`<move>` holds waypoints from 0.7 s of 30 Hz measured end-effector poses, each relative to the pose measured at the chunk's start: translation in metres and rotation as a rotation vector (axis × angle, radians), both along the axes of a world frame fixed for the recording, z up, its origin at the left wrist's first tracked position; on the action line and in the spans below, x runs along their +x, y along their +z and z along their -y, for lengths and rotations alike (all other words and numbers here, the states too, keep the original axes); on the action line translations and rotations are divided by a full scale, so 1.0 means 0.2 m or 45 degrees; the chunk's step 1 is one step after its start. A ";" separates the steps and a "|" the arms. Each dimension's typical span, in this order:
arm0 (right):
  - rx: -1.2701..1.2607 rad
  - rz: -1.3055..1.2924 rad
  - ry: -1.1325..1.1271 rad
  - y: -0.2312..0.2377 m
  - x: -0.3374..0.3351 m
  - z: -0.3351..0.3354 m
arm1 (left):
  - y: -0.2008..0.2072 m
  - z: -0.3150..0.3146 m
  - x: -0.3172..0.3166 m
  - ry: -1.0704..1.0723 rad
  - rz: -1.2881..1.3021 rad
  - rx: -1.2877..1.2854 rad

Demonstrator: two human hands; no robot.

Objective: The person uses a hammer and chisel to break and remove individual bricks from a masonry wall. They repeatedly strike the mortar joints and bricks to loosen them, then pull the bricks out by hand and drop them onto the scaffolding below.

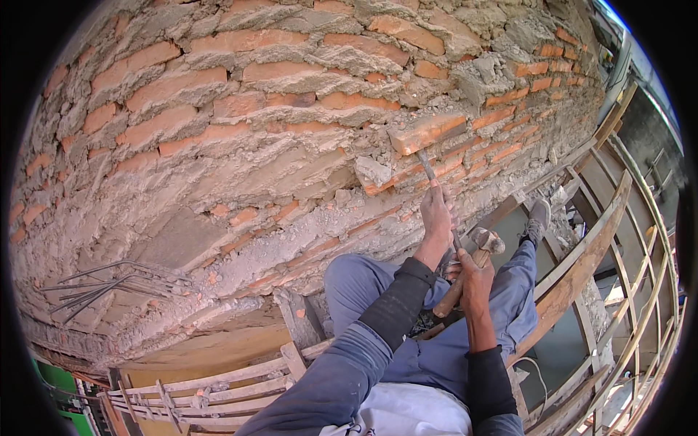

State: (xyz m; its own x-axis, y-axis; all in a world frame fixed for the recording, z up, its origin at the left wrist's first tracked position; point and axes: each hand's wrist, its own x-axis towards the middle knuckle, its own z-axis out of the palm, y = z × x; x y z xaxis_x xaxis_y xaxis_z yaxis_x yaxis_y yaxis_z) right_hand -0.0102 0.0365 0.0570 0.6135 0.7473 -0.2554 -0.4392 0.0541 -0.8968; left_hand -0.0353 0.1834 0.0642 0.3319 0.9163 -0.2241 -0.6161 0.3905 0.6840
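My left hand [436, 218] is closed around a metal chisel [427, 167]. The chisel's far end meets the wall just under a protruding orange brick [430, 134]; whether it is wedged in the joint I cannot tell. Close below, my right hand [476, 280] grips the wooden handle of a hammer [452, 292] near its head. The dusty hammer head sits above that hand, beside the chisel's lower end and apart from the wall. A lump of grey mortar [373, 171] rests on a ledge left of the brick.
Rough brickwork [291, 73] with crumbling mortar fills the far side. Bare steel rods [109, 287] stick out at left. My bent legs [363, 280] are under my arms, one shoe [539, 212] by the wall's foot. Timber planks [582, 280] and a slatted wooden frame [211, 392] surround me.
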 end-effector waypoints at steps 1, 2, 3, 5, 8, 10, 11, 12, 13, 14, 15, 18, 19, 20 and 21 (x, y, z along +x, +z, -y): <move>-0.009 -0.032 0.009 -0.09 -0.01 -0.02 | -0.06 -0.01 -0.01 0.014 -0.067 0.029; -0.002 -0.060 0.019 -0.14 -0.01 -0.06 | -0.08 -0.03 -0.01 0.030 -0.129 0.075; 0.006 -0.088 0.033 -0.19 -0.01 -0.08 | -0.10 -0.05 -0.02 0.050 -0.192 0.122; 0.059 -0.135 0.047 -0.22 -0.02 -0.08 | -0.08 -0.04 -0.08 0.030 -0.486 0.257; 0.114 -0.145 0.029 -0.20 -0.03 -0.04 | 0.07 -0.03 -0.14 0.568 -1.143 0.930; 0.134 -0.150 -0.002 -0.13 -0.03 0.03 | 0.26 -0.05 -0.19 0.786 -1.468 1.395; 0.165 -0.143 0.010 -0.10 -0.01 0.05 | 0.36 -0.12 -0.22 0.720 -1.555 1.542; 0.158 -0.163 -0.015 -0.09 -0.01 0.08 | 0.39 -0.19 -0.23 0.612 -1.645 1.652; 0.172 -0.175 -0.027 -0.07 0.00 0.09 | 0.45 -0.29 -0.24 0.527 -1.731 1.769; 0.181 -0.190 -0.047 -0.04 0.00 0.10 | 0.49 -0.36 -0.24 0.426 -1.813 1.886; 0.193 -0.211 -0.057 0.00 0.00 0.11 | 0.50 -0.43 -0.26 0.352 -1.912 1.942; 0.145 -0.259 -0.077 -0.03 0.06 0.19 | 0.48 -0.57 -0.27 0.130 -2.172 2.049; 0.103 -0.272 -0.096 -0.06 0.09 0.23 | 0.48 -0.59 -0.27 0.063 -2.242 2.037; 0.062 -0.285 -0.111 -0.10 0.12 0.27 | 0.49 -0.61 -0.26 -0.003 -2.313 2.020; 0.021 -0.297 -0.123 -0.14 0.15 0.31 | 0.48 -0.61 -0.25 0.011 -2.300 2.066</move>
